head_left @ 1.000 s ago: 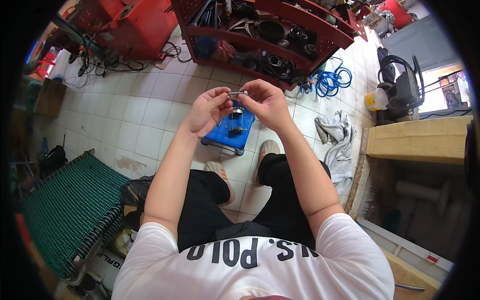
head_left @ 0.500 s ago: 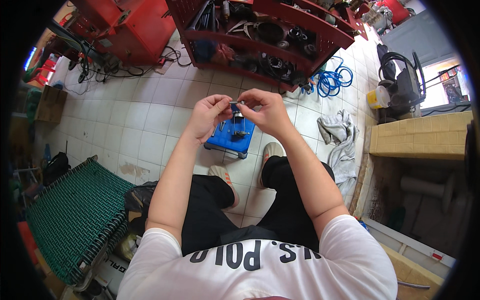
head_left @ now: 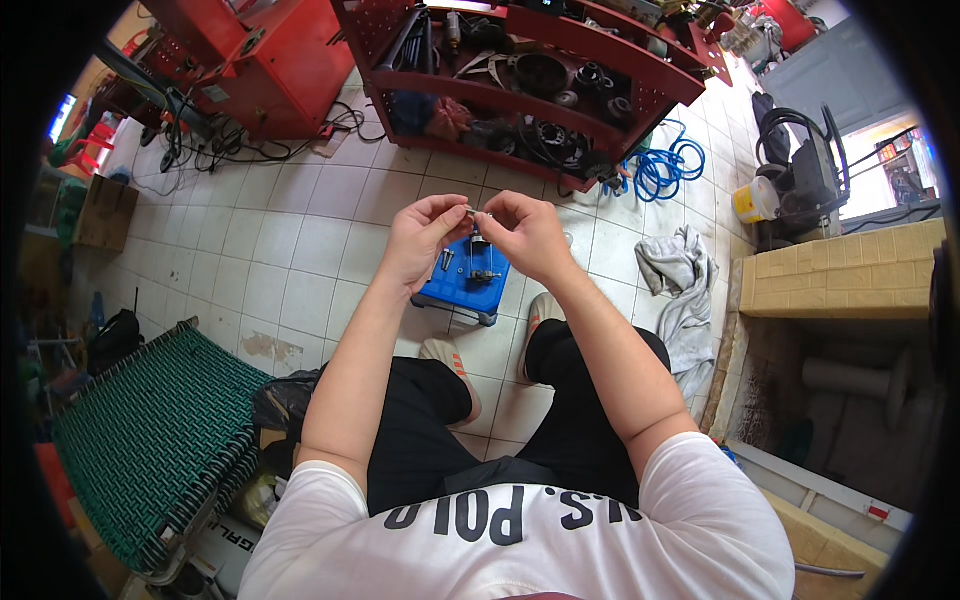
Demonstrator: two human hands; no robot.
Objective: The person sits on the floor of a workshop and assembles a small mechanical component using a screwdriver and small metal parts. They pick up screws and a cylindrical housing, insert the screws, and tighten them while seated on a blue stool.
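2 hands are pinching 1 small metal part (head_left: 473, 214) between them, above the blue stool (head_left: 462, 284) on the tiled floor (head_left: 300, 230). The left hand (head_left: 420, 235) and the right hand (head_left: 522, 232) are each closing thumb and fingers on an end of it. Since a second ago the hands are sitting slightly lower and closer together, so the fitting work looks ongoing. 2 more metal parts (head_left: 482, 274) are lying on the stool.

bare white floor tiles (head_left: 300, 240) lie open left of the blue stool (head_left: 462, 285). beyond it the red shelf rack (head_left: 520, 80) blocks the way; a grey cloth (head_left: 680, 290) and blue hose (head_left: 665, 165) crowd the right.
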